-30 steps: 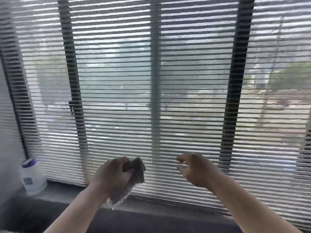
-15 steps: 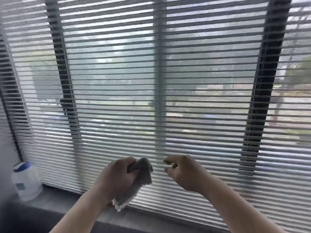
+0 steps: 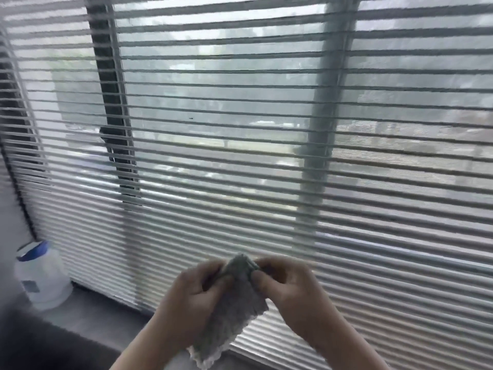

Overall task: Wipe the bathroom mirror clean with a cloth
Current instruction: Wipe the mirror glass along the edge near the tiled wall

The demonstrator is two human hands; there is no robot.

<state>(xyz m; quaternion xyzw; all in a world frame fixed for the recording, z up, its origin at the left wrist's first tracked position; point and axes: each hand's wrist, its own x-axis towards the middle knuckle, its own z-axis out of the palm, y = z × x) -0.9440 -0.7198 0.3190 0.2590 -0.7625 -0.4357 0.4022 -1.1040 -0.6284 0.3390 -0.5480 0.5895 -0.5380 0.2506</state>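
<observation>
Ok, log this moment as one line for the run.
stage: readying cloth | left hand: grips cloth | right hand: pinches cloth's top edge | ahead: slatted blinds | mirror: not in view

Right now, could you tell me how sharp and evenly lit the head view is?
Head view: backlit through the blinds, both hands and the cloth fairly dim; soft motion blur throughout; slats bow at the left edge from wide-angle distortion; the white container is smeared.
</observation>
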